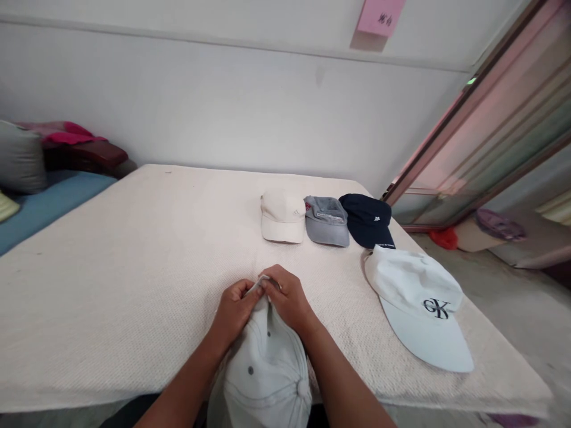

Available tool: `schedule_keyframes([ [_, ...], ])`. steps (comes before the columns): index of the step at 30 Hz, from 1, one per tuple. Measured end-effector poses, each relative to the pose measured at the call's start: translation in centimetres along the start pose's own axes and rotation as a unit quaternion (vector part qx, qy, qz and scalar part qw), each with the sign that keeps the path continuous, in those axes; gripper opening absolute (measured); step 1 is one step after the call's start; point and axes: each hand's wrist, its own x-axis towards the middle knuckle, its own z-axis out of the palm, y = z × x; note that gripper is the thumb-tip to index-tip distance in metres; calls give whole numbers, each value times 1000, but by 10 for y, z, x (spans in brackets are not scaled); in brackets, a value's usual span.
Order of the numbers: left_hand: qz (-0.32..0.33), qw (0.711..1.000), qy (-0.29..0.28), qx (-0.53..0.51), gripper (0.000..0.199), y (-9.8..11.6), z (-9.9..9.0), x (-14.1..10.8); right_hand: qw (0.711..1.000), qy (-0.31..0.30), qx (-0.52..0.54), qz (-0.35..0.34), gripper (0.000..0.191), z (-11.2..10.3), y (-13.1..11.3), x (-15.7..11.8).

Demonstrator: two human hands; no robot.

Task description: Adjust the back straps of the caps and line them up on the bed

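Observation:
A pale grey baseball cap (263, 374) is held at the table's near edge, its crown and top button toward me. My left hand (236, 303) pinches the cap's far edge between thumb and fingers. Right beside it, my right hand (288, 297) grips the same edge, the two thumbs almost touching. Whatever lies under the fingertips, such as a strap, is hidden. To the right rests a white cap (410, 297) with black "CK" letters, its brim pointing toward the near right.
Beyond my hands a cream cap (282, 215), a grey cap (327, 223) and a navy cap (366, 219) lie in a row. They rest on a cream cloth-covered table (111, 285) against a white wall (223, 107). A grey cushion (20, 157) is at far left.

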Motion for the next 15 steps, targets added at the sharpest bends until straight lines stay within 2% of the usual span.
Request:
schedule_keyframes([
  [3,-7,999,-14,-32,26,1,0,-1,988,32,118,93,10,2,1,2],
  [7,-11,994,-55,-89,22,5,1,-3,928,67,310,195,16,-2,4,6],
  [10,-34,985,-66,-158,20,8,-1,-5,900,30,370,230,23,-5,6,6],
  [15,-87,958,-70,-263,19,12,-4,-7,886,-54,382,257,25,-8,2,4],
])
